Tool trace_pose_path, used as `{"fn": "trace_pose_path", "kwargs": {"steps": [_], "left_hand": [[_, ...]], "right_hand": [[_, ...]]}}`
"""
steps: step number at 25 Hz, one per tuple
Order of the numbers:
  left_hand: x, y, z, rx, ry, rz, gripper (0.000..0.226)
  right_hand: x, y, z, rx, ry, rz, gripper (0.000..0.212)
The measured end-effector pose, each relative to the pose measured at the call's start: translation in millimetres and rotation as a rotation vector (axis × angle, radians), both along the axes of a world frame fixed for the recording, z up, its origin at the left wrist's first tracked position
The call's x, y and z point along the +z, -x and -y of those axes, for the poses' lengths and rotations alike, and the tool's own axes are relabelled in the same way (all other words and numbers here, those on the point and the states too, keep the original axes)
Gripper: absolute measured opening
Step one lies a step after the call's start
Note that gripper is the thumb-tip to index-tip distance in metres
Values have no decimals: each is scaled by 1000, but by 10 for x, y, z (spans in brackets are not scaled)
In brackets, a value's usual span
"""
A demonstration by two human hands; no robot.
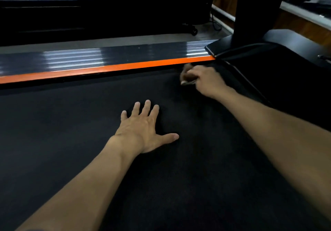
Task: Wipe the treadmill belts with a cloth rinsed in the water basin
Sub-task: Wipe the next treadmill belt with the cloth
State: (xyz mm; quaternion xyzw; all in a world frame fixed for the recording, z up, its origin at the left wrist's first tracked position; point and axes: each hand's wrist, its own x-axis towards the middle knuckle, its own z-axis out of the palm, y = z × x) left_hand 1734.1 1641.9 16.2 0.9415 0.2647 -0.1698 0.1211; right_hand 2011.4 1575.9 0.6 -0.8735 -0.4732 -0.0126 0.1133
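Observation:
The black treadmill belt [75, 141] fills most of the head view. My left hand [143, 130] lies flat on the belt near the middle, fingers spread and straight. My right hand [202, 80] is farther away, near the belt's far edge by the orange strip, blurred by motion. Its fingers are curled round a small dark cloth [187, 79] pressed on the belt; only a greyish-brown bit of the cloth shows under the fingers. No water basin is in view.
A grey ribbed side rail with an orange strip [107, 68] borders the belt's far side. The black motor cover [286, 65] and upright post [256, 10] stand at the right. Another treadmill [71, 15] lies beyond, with cables on the floor [215, 24].

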Motion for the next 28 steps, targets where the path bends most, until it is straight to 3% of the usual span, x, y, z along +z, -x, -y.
{"fn": "trace_pose_path", "kwargs": {"steps": [2, 4, 8, 12, 15, 20, 22, 25, 28], "left_hand": [[33, -5, -51, -23, 31, -41, 113], [36, 8, -72, -40, 47, -51, 114], [2, 8, -72, -30, 37, -34, 114], [11, 13, -85, -47, 40, -51, 114], [20, 51, -99, -58, 45, -57, 111], [17, 112, 133, -14, -102, -26, 94], [1, 144, 232, 23, -106, 4, 87], [-29, 187, 207, 52, -44, 33, 85], [-47, 221, 255, 65, -75, 70, 82]], "right_hand": [[24, -93, -56, -333, 42, 48, 44], [18, 90, -276, -439, 1, 10, 40], [-88, 574, -594, -183, -71, -24, 36], [-93, 994, -42, 251, -65, -10, 39], [-124, 558, 511, 181, -12, 76, 48], [-69, -334, 914, -320, -11, 66, 45], [-69, -162, 869, -270, -103, -8, 41], [-13, 489, 938, 63, -190, -132, 38], [-49, 1346, 1285, 194, -126, -169, 40]]}}
